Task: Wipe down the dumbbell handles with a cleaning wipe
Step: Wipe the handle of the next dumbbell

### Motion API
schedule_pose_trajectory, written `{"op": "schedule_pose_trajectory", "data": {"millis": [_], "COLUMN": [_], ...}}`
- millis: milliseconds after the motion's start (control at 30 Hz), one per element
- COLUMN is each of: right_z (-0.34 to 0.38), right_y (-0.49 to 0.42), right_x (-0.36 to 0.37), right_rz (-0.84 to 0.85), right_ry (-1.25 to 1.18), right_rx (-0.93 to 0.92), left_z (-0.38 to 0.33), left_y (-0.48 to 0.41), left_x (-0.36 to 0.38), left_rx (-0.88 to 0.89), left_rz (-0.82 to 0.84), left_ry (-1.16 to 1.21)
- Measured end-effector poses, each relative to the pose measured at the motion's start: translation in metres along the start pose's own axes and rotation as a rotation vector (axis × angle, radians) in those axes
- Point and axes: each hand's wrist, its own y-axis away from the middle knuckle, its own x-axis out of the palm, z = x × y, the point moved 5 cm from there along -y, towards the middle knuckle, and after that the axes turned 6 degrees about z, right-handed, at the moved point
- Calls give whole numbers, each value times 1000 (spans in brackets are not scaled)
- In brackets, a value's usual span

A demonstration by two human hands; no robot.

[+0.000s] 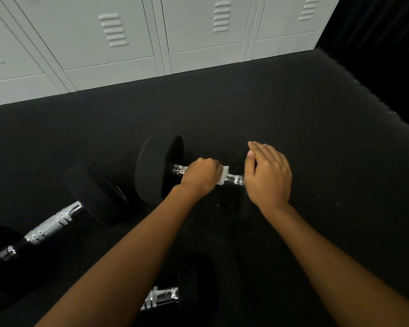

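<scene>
Chrome handle wrapped in a white wipe, on a black floor.
Beyond the nearest dumbbell and a second dumbbell at left, the left hand grips the wipe round the handle. The right hand rests loose-fingered over that dumbbell's right end. Grey lockers stand behind.

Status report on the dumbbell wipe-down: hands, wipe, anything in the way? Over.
Left hand gripping wipe around the handle. Right hand resting on that dumbbell's right end. Second dumbbell left, third dumbbell near, neither blocking.
</scene>
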Motion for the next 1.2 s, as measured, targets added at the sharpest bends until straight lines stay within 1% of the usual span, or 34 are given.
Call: {"op": "schedule_pose_trajectory", "data": {"millis": [67,200,400,500,600,667,767,900,967,1033,1200], "right_z": [0,-1,0,-1,-1,0,-1,-1,-1,0,-1], "right_y": [0,0,0,0,0,1,1,0,0,-1,1], "right_x": [0,1,1,-1,0,0,1,1,1,1,0], "right_rz": [5,5,1,-4,-14,-19,-11,-2,-5,-10,-21], "right_ry": [-1,5,4,-2,-6,-7,-5,-17,-21,-16,-15], "right_rx": [3,2,-4,1,-7,-8,-2,-6,-4,-4,-13], "left_z": [1,6,18,8,9,18,29,24,18,12,-2], "left_y": [6,19,24,26,34,36,33,24,22,21,26], "left_x": [3,4,11,16,21,23,20,11,8,7,16], "left_rx": [62,305,234,270,312,352,426,474,482,488,508], "left_rz": [-63,-256,-364,-401,-445,-444,-357,-240,-217,-235,-368], "left_ry": [28,-38,-14,29,22,20,26,-92,-114,-145,-235]}}
